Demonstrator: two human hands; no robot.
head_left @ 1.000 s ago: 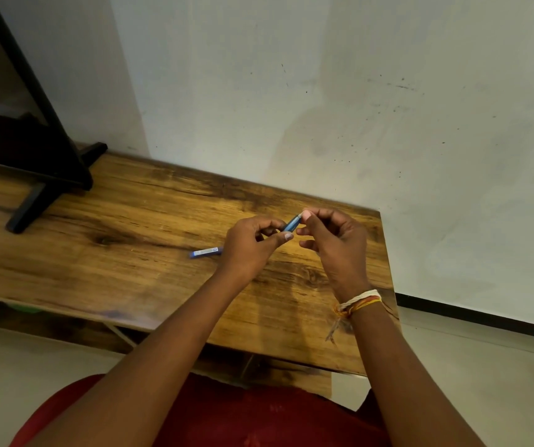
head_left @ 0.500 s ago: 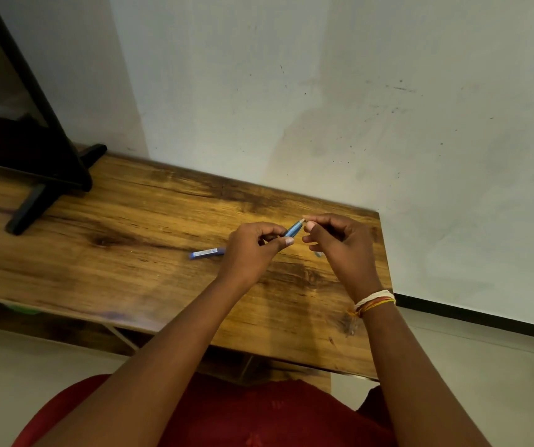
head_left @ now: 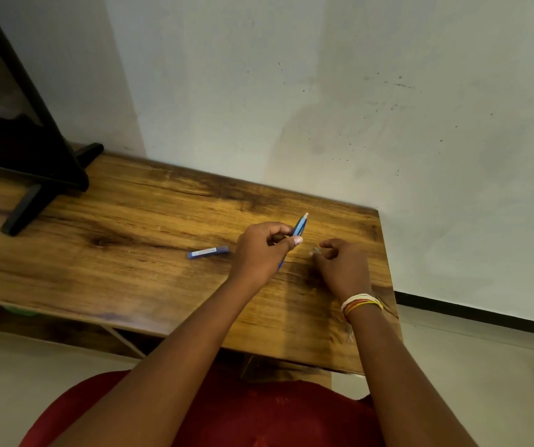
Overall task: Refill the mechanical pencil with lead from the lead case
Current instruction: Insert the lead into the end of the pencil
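Gripping the blue mechanical pencil [head_left: 298, 230] between thumb and curled fingers, the left hand [head_left: 261, 250] tilts its white end up and far. The right hand [head_left: 340, 266] pinches a small clear cap [head_left: 314, 252] just right. The lead case [head_left: 207, 252] lies on the table [head_left: 114, 221], left of the fingers.

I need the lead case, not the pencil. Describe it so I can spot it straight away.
Start at the wooden table against the pale wall and find the left hand, which holds the blue mechanical pencil tilted up. Just left of that hand, the lead case lies flat on the wood, untouched. It is a short dark blue stick with a pale label, unlike the longer, white-tipped pencil.
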